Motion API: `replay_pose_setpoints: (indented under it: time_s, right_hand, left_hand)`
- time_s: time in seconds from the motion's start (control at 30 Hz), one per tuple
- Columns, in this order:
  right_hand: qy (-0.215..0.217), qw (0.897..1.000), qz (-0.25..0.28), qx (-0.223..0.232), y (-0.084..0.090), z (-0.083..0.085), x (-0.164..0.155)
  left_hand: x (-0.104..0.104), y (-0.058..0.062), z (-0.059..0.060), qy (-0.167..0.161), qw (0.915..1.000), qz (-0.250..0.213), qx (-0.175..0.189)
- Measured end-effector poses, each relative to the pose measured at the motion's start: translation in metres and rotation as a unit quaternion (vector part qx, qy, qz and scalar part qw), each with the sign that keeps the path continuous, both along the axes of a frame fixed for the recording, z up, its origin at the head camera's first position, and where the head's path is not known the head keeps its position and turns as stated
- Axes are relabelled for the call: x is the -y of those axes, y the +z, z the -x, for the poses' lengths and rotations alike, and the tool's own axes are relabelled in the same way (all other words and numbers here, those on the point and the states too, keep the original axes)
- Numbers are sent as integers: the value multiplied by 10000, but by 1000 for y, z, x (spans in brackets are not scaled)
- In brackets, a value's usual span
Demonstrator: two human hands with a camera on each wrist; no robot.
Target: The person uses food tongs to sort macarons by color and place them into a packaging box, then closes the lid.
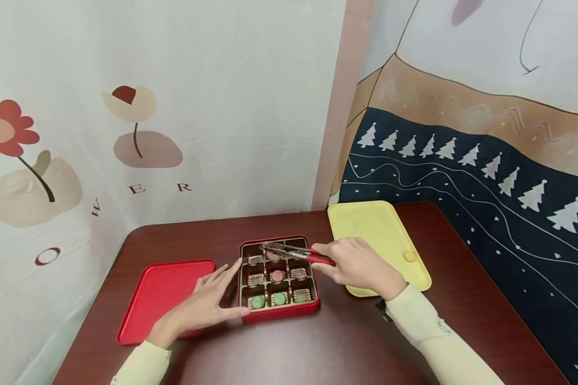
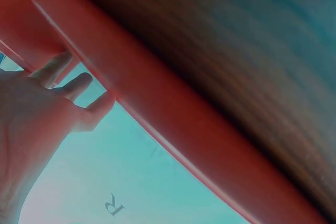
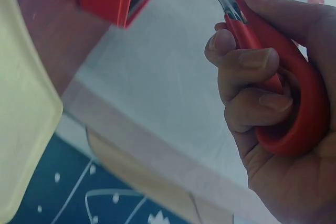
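One red box with nine slots sits low in the middle — one left hand, fingers spread, touches it; one right hand grips one pair of tongs.

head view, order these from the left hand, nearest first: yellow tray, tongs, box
1. Box: at the left hand, which touches its left side.
2. Tongs: over the box, in the right hand.
3. Yellow tray: right of the box.
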State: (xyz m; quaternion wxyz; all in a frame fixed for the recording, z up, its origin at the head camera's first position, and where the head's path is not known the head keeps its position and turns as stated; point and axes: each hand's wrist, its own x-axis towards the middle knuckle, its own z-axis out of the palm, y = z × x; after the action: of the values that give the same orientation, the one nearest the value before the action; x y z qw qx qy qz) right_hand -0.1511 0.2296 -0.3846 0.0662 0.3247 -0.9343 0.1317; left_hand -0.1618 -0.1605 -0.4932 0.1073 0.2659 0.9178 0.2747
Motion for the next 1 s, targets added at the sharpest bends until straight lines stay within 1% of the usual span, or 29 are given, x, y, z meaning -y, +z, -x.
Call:
replay_pose_setpoints:
  time_s: [0.2,0.37,0.57,0.83,1.0]
  right_hand:
    - [400,9991,-106,-89,-15,1,22]
    - [474,9986,-180,-125,-21,-2,26]
    - [294,9988,-283,-280,-23,-8,13]
    - [-22,9997,-225,-82,-27,-15,-11]
    - [-197,9997,-103,-44,-28,-21,-27]
  left_hand:
    - [-1,-2,-1,6,10000,-72,-16]
    - [-1,-2,-1,-31,9999,-135,-62]
    - [-1,-1,-1,-32,9999,-99,-66]
    - [-1,-1,0,-64,9999,-54,-120]
    - [-2,1,1,-50,10000,-53,-54]
